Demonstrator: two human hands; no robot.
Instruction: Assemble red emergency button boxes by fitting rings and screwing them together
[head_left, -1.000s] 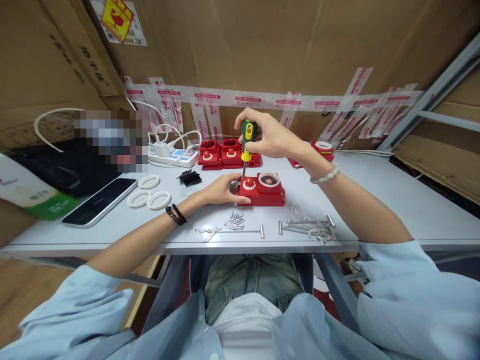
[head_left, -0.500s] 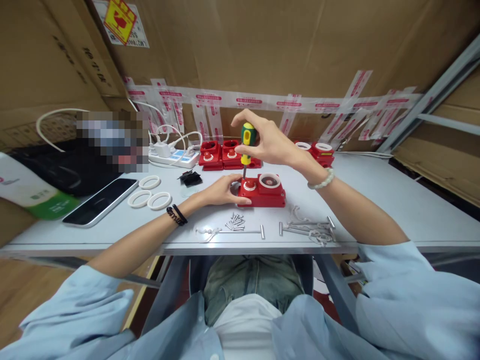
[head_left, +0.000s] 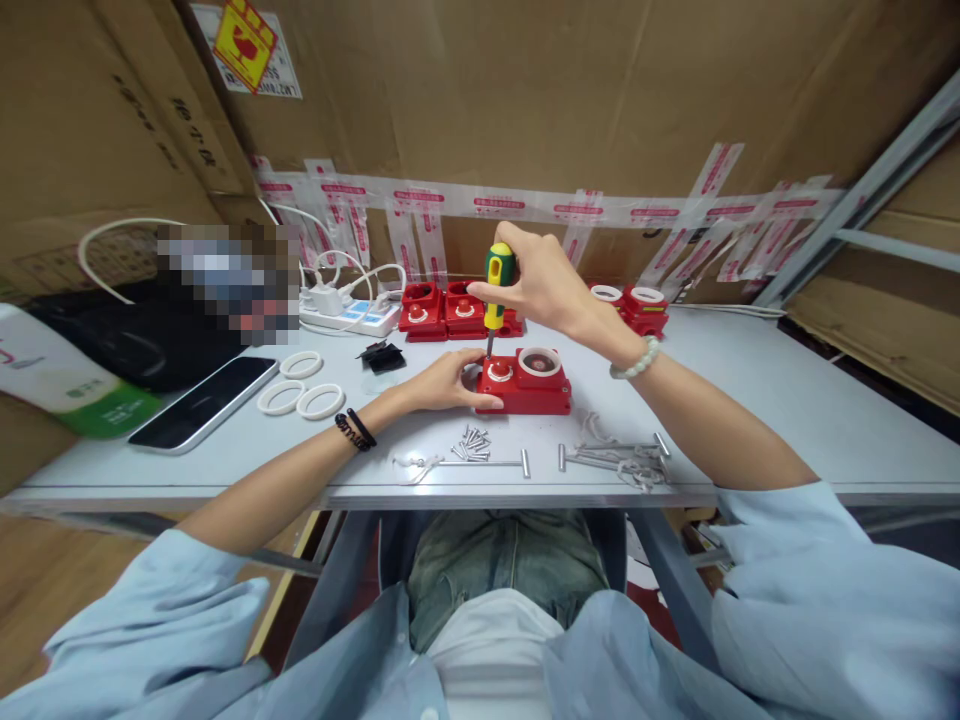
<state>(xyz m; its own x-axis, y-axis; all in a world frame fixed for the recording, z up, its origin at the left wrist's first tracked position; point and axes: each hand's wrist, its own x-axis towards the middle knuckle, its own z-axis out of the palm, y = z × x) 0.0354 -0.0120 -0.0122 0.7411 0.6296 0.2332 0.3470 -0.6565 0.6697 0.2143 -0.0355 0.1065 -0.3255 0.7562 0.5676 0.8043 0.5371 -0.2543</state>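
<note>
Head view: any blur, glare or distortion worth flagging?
Head view: even light, no harsh glare; the right hand, screwdriver, left hand and red housing are sharp; wide-angle distortion stretches the sleeves at bottom; a pixelated patch masks the left background.

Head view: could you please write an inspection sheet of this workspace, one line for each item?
Surface: grey table, with the work at its middle.
Job's things: red housing with two round sockets on top; screwdriver upright, tip at the left socket; loose screws in front.
Clutter: phone, three white rings, metal T-rods, more red housings at the back.
Hands: left hand grips the housing's left end; right hand grips the screwdriver handle.
Cables: white cables looped at a power strip, back left.
Surroundings: cardboard boxes with tape strips behind the table.
</note>
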